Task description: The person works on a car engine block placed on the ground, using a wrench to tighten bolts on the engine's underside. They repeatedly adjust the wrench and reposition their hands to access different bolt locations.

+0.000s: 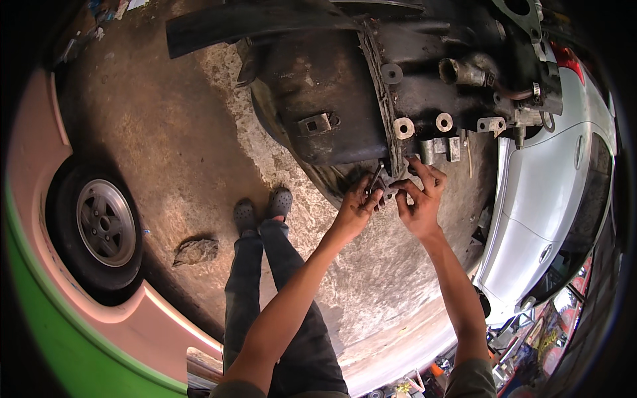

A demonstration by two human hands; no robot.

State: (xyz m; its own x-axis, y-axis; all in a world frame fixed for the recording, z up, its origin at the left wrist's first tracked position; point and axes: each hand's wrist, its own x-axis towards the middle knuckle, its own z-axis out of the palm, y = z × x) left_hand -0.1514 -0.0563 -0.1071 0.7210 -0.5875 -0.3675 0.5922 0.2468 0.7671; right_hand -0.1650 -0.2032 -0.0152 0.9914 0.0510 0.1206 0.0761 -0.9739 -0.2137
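A large black engine [332, 93] with a gearbox housing fills the upper middle, and a seam flange [379, 79] runs down across it. My left hand [359, 204] is at the flange's lower end, its fingers closed round a slim metal tool [376, 176] that looks like a wrench. Just to the right is my right hand [423, 200], fingers bent in against the flange's bottom edge near a small metal part. What its fingertips hold, if anything, is too small to make out. A metal bracket [435, 150] sticks out of the engine just above my right hand.
At the left stands a pink and green vehicle with a black wheel [99, 229]. A silver car [551, 212] is parked on the right. My feet in clogs [281, 201] stand on the stained concrete floor, near a dark crumpled lump [197, 251]. Clutter lies at lower right.
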